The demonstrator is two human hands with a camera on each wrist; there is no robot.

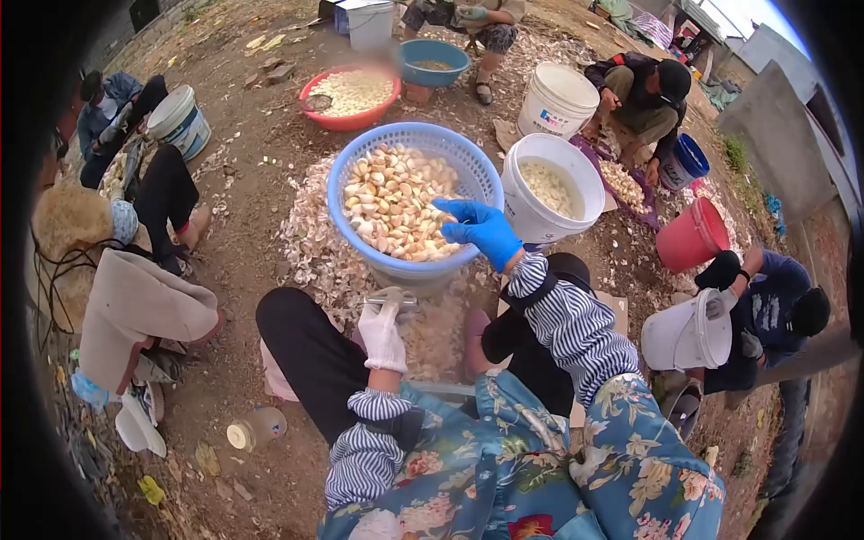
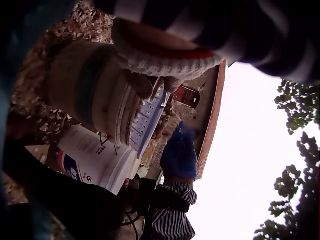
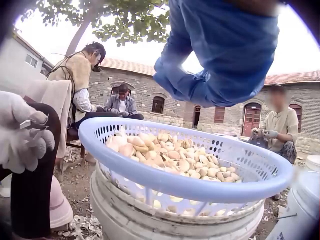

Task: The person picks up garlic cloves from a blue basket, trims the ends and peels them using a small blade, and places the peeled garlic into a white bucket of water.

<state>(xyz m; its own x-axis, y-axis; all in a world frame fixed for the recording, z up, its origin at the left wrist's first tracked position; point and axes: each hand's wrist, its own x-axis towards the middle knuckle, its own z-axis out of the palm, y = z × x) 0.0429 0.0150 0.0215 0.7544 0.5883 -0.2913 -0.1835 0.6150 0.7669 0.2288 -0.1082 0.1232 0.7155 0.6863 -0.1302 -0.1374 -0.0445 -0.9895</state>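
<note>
A blue perforated basket (image 1: 490, 184) of garlic cloves (image 1: 396, 193) sits on a pale bucket (image 3: 150, 220). Over its right side is my blue-gloved right hand (image 1: 486, 234), thumb and forefinger bent towards each other; whether a clove is between them I cannot tell. The same hand (image 3: 215, 55) hangs above the basket rim (image 3: 200, 186) in the right wrist view. My white-gloved left hand (image 1: 382, 335) holds a small metal tool (image 1: 396, 300) just below the basket's near side. The left wrist view shows a metal edge (image 2: 166, 99) at its fingertips.
To the basket's right is a white bucket (image 1: 587, 193) of cloves in liquid. Beyond stand a red basin (image 1: 364, 119) of pale cloves and a blue basin (image 1: 436, 76). Peelings (image 1: 310, 234) litter the ground. Several people sit around; a jar (image 1: 261, 427) lies at lower left.
</note>
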